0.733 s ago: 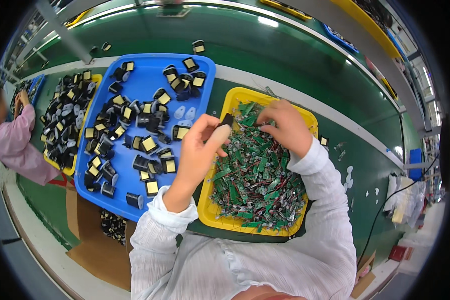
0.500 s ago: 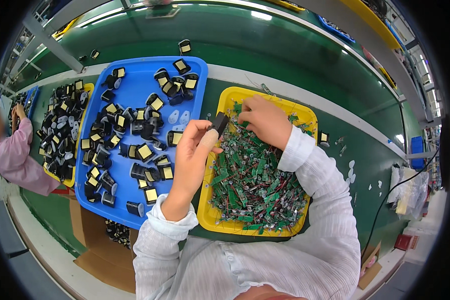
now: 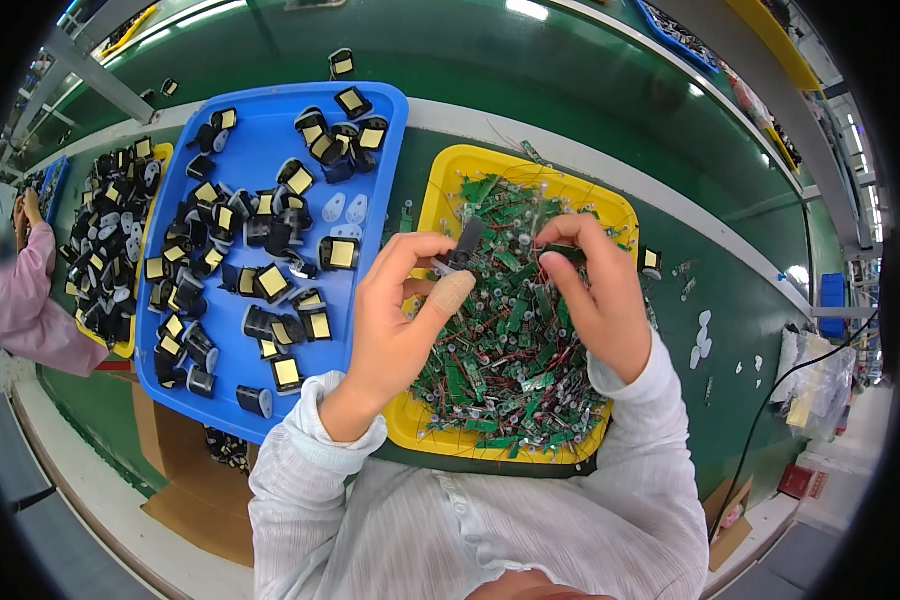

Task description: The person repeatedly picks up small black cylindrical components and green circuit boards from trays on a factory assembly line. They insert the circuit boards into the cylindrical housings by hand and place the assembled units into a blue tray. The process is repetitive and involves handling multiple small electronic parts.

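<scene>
My left hand [image 3: 385, 315] is closed around a small black plastic housing [image 3: 468, 238], held upright between thumb and fingers. A beige wrap [image 3: 454, 291] covers the thumb tip. To its right, my right hand [image 3: 612, 305] pinches a small circuit board with thin red wires [image 3: 548, 249], partly hidden by the fingertips. Both hands are above a yellow tray [image 3: 625, 222], heaped with green circuit boards [image 3: 490, 375] and tangled wires. On the left lies a blue tray [image 3: 270, 125] with several black housings bearing cream pads [image 3: 272, 282] and some loose translucent grey oval pieces [image 3: 357, 208].
Farther left, another yellow tray [image 3: 125, 349] is piled with housings, beside a co-worker in a pink sleeve [image 3: 45, 300]. A cardboard box [image 3: 195, 510] stands below the blue tray. White pieces [image 3: 703, 338] lie on the green bench at right, near a black cable [image 3: 785, 375].
My right hand has drawn back from the far part of the board pile toward me, now pinching a wired circuit board. My left hand has tilted the housing more upright.
</scene>
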{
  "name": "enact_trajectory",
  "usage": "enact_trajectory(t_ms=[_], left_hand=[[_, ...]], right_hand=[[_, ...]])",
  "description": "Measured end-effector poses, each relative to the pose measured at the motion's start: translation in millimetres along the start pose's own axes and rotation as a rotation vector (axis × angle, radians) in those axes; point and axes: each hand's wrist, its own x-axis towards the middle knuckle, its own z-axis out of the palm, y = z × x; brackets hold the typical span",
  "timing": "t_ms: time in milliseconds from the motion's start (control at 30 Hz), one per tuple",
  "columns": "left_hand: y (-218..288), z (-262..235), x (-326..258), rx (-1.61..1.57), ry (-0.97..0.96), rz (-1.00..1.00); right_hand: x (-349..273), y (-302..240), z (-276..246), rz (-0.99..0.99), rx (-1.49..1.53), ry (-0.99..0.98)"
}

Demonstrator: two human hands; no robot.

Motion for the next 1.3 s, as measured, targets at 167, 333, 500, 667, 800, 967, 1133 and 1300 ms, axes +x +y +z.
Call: enact_trajectory(t_ms=[167, 333, 500, 667, 800, 967, 1133, 1300], left_hand=[[-3.5, 1.2, -1.1, 0.028, -0.003, 0.030], [-0.2, 1.5, -0.1, 0.127, -0.012, 0.087], [2.5, 12.4, -6.6, 0.110, -0.081, 0.115], [2.6, 14.5, -10.4, 0.189, -0.110, 0.215], [3.9, 13.4, -10.6, 0.189, -0.094, 0.238], [5.4, 14.2, -11.5, 0.166, -0.105, 0.230], [6.2, 17.7, -11.8, 0.167, -0.103, 0.231], [5.4, 16.9, -12.6, 0.163, -0.079, 0.250]], right_hand=[[-11.9, -7.1, 4.4, 0.084, 0.032, -0.151], [-14.1, -11.8, 2.3, 0.030, 0.053, -0.147], [-21.5, -11.6, 13.1, -0.031, 0.107, -0.052], [-24.2, -12.0, 14.3, 0.056, 0.140, -0.132], [-23.5, -13.2, 10.3, 0.156, 0.261, -0.182], [-24.1, -13.6, 9.7, 0.181, 0.267, -0.193], [-26.1, -12.9, 12.1, 0.205, 0.301, -0.180], [-25.5, -18.5, 12.7, 0.188, 0.251, -0.169]])
